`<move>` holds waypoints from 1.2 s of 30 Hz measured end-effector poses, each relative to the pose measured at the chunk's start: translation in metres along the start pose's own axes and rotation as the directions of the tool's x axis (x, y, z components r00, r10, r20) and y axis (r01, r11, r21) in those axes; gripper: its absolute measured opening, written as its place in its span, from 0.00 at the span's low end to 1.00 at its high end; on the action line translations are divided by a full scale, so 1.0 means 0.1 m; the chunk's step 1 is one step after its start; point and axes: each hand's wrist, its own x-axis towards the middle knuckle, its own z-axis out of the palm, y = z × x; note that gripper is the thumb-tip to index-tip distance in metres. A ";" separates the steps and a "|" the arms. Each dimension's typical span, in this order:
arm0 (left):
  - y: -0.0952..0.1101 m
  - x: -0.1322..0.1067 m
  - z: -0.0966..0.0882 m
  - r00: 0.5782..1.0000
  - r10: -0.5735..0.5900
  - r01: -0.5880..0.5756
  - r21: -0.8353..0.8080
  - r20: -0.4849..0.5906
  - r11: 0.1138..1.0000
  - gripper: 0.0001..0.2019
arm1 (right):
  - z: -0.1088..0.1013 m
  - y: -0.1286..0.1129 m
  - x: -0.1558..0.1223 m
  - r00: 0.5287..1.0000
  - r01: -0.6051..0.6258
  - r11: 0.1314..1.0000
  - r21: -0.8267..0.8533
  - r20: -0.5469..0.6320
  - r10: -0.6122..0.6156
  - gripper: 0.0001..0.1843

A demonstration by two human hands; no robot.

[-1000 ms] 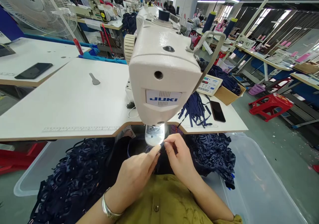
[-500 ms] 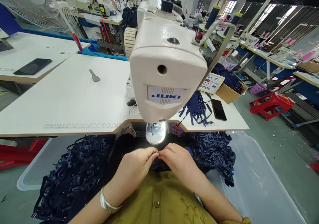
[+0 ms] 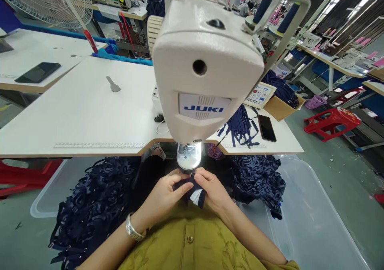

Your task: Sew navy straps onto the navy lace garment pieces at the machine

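Note:
Just below the lit needle area of a white sewing machine (image 3: 207, 74), both hands grip a small dark navy fabric piece (image 3: 186, 184) with a white tab at its lower end. My left hand (image 3: 165, 192) pinches its left side, thumb laid across the front. On the other side my right hand (image 3: 211, 186) holds the fabric between thumb and fingers. The fabric's top edge reaches the machine's clear guard (image 3: 189, 158); whether it lies under the presser foot is hidden. Piles of navy patterned garments lie to the left (image 3: 99, 210) and right (image 3: 258, 182) of my hands.
Navy strips (image 3: 240, 128) and a phone (image 3: 266, 128) lie on the table right of the machine, near a control panel (image 3: 259, 95). A grey metal tool (image 3: 113, 84) rests on the white tabletop (image 3: 90, 114). A clear plastic bin (image 3: 312, 210) stands below; a red stool (image 3: 332, 123) is farther right.
My hands, pressed together earlier, have parted slightly, and the navy fabric with its white tab now shows between them. The view has shifted a little closer to the machine.

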 end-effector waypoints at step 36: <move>0.16 -0.06 0.02 0.995 0.089 -0.100 0.363 0.047 0.926 0.14 | 0.00 -0.23 -0.07 0.990 0.141 0.908 -0.395 0.048 -0.133 0.07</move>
